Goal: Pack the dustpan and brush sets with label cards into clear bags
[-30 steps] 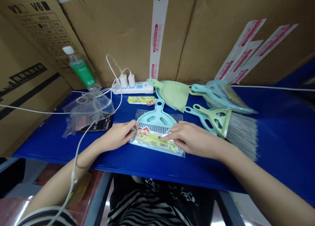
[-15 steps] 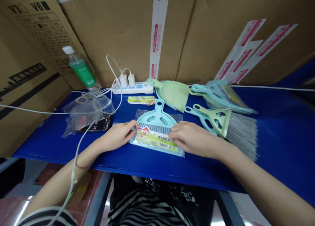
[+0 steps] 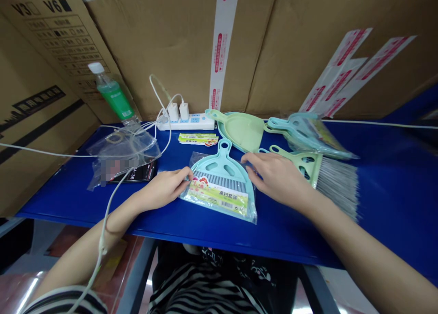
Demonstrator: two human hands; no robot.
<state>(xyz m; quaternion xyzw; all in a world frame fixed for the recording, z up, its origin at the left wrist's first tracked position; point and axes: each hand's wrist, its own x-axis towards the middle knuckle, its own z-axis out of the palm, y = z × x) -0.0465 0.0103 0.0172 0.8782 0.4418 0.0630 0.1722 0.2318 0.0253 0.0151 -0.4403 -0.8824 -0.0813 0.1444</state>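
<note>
A clear plastic bag (image 3: 195,159) lies on the blue table in front of me. Inside it are a light blue dustpan (image 3: 224,153), a grey-bristled brush (image 3: 214,180) and a yellow-green printed label card (image 3: 219,197). My left hand (image 3: 171,186) pinches the bag's left edge between thumb and fingers. At the bag's upper right side is my right hand (image 3: 270,172), its thumb and index finger apart and nothing gripped. Partly behind that hand lie a green brush (image 3: 310,165) with long grey bristles and a light blue one mostly hidden.
Behind the bag sit label cards (image 3: 196,139), a green dustpan (image 3: 244,129) and a white power strip (image 3: 191,122) with cables. A bagged blue set (image 3: 308,129) lies back right. At left are a bottle (image 3: 116,97), a phone (image 3: 142,172) and crumpled plastic (image 3: 119,145).
My right hand has moved off the label's right end, up to the bag's upper right side, uncovering the label and bristles. My left hand keeps its pinch on the bag.
</note>
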